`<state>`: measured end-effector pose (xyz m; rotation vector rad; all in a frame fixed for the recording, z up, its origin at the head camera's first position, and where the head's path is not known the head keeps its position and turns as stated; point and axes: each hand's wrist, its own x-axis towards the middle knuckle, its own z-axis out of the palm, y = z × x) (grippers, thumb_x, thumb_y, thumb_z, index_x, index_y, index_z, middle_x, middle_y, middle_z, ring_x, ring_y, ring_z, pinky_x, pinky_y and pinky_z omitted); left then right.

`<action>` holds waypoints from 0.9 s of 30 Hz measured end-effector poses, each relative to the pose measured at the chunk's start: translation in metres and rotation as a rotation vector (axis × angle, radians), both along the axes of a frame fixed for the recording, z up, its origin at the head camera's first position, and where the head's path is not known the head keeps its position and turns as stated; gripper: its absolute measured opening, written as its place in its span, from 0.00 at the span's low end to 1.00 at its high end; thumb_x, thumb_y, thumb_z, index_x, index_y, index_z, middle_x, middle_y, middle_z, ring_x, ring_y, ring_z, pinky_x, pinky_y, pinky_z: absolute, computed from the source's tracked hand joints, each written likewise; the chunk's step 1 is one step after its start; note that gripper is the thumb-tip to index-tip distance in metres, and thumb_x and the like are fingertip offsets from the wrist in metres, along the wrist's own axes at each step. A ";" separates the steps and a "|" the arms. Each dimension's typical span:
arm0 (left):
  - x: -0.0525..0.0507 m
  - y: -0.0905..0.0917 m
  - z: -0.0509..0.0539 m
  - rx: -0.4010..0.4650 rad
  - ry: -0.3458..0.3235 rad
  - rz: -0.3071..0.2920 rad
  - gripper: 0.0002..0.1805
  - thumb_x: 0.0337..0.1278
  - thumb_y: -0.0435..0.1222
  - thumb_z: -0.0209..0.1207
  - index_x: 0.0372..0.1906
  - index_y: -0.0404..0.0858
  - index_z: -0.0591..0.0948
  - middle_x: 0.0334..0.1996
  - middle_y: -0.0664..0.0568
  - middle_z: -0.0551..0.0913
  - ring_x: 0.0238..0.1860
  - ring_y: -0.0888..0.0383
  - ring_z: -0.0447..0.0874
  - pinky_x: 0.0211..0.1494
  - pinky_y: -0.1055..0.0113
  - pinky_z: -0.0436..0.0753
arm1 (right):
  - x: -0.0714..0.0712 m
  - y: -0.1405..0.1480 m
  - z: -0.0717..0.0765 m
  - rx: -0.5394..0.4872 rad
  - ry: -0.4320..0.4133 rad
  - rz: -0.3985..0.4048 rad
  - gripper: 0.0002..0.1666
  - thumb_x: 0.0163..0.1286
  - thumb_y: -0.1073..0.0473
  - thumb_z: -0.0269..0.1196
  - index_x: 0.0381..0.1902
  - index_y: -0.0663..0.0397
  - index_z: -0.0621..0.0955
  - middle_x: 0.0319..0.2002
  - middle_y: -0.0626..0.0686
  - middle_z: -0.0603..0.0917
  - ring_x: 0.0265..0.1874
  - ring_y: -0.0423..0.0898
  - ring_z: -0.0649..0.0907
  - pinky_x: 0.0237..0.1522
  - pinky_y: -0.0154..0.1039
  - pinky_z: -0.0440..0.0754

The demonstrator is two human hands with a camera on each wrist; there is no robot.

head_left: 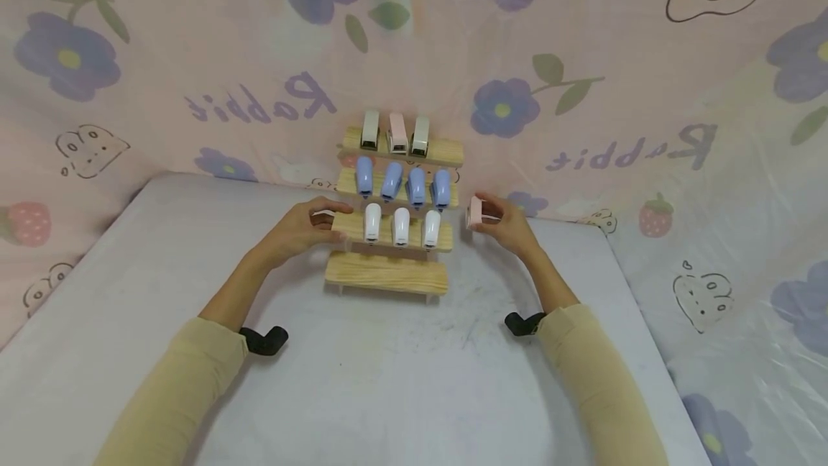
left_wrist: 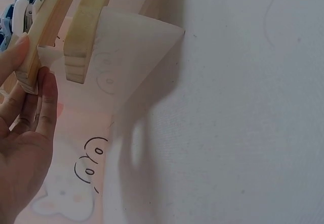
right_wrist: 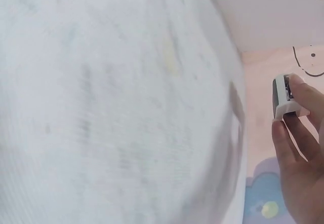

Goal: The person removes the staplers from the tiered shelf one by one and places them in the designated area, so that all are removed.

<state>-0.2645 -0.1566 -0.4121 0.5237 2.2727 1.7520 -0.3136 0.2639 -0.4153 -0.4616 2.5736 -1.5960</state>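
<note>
A stepped wooden display rack (head_left: 387, 275) stands at the table's middle, bearing small staplers. My left hand (head_left: 302, 230) grips the left end of the rack's third board from the top; in the left wrist view the thumb lies on top of the board (left_wrist: 48, 29) and fingers beneath it. To the right of the rack, my right hand (head_left: 509, 227) holds a small pink stapler (head_left: 475, 213) between thumb and fingers, apart from the boards. The right wrist view shows the stapler (right_wrist: 283, 97) with its dark metal part exposed.
The top board holds two pale staplers and a pink stapler (head_left: 397, 133). Several blue staplers (head_left: 416, 186) stand below, then three white staplers (head_left: 401, 226). The lowest board bears none. A patterned curtain (head_left: 414, 42) hangs behind the white table (head_left: 401, 372).
</note>
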 end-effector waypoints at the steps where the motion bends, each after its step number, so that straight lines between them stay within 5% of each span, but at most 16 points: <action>1: 0.000 0.000 0.000 -0.001 0.001 0.000 0.29 0.56 0.31 0.70 0.63 0.36 0.76 0.64 0.45 0.73 0.57 0.47 0.77 0.51 0.72 0.81 | -0.001 0.000 -0.004 0.007 -0.001 -0.006 0.43 0.59 0.73 0.71 0.71 0.66 0.67 0.63 0.71 0.74 0.61 0.66 0.75 0.59 0.51 0.77; 8: 0.000 -0.001 -0.004 0.021 0.006 -0.006 0.28 0.56 0.29 0.69 0.63 0.35 0.76 0.64 0.45 0.74 0.55 0.48 0.78 0.51 0.72 0.81 | -0.011 0.000 -0.029 0.051 0.004 -0.035 0.44 0.59 0.70 0.72 0.72 0.58 0.68 0.63 0.66 0.75 0.61 0.61 0.78 0.59 0.51 0.77; 27: -0.001 -0.001 -0.002 0.017 0.015 -0.013 0.28 0.56 0.30 0.69 0.63 0.37 0.77 0.64 0.46 0.74 0.56 0.49 0.78 0.51 0.71 0.81 | -0.014 -0.003 -0.040 0.083 -0.048 -0.049 0.46 0.58 0.68 0.73 0.73 0.60 0.66 0.66 0.67 0.72 0.63 0.63 0.75 0.64 0.55 0.73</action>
